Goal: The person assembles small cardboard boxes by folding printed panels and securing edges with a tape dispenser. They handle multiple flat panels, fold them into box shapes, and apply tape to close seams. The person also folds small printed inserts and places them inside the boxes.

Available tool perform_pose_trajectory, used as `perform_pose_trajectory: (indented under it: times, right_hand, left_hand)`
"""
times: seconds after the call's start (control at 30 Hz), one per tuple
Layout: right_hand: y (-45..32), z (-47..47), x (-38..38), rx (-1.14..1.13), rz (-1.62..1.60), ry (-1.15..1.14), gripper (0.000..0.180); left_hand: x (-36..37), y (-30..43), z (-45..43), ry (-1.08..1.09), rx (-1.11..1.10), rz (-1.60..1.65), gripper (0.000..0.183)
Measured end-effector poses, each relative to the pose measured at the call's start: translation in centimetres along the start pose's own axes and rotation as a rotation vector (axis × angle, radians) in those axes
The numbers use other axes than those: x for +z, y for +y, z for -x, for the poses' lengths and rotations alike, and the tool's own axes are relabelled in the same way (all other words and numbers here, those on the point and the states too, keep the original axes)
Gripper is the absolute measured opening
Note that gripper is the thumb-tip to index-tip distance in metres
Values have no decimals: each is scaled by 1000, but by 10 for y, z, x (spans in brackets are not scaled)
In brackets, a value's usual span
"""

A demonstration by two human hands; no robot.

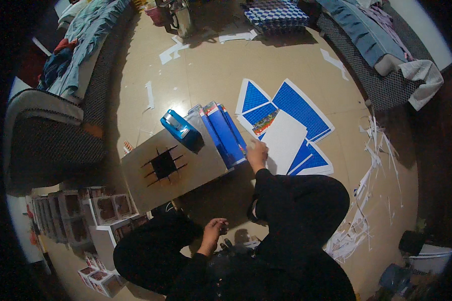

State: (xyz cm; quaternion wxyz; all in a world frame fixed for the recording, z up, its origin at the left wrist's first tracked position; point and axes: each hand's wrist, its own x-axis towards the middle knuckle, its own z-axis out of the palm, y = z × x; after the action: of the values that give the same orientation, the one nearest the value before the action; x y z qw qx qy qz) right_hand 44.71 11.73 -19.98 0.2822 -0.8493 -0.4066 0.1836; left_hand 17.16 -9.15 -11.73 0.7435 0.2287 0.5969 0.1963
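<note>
My right hand point(257, 152) reaches forward, fingers bent, between the long blue printed cardboard pieces point(226, 135) and a blank white sheet point(286, 139); whether it touches either, I cannot tell. My left hand point(214, 231) hangs near my lap with fingers curled and nothing visible in it. The blue pieces lie at the right end of a low board-topped table point(207, 177). A blue device, perhaps a stapler or tape dispenser point(179, 126), stands on its far edge. Left of centre, the tabletop has a dark square opening point(164, 165) with slits around it. Blue patterned printed sheets point(303, 109) fan out under the white one.
White paper strips point(346, 240) are heaped on the floor at right, with more scraps point(173, 50) farther ahead. Printed boxes point(111, 207) are stacked at left. Sofas with cloths flank both sides. A stool with a blue checked cover point(277, 15) and a metal jug point(180, 20) stand ahead.
</note>
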Motion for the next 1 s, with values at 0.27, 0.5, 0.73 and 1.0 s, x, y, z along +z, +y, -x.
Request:
perform_pose_trajectory:
  times: [0.27,0.5,0.73,1.0]
  right_hand:
    - [46,11,-24,532,259,67,98]
    - [42,30,-22,-54,641,-268,112]
    - [38,22,-17,-312,776,-384,84]
    - [36,20,-17,-298,501,-414,43]
  left_hand:
    - [-6,-6,-5,-34,-1,3,21]
    - [0,0,-9,-65,-6,-9,21]
    - [-1,2,-8,-37,-42,-11,21]
    - [-1,-5,-7,-20,-34,-23,21]
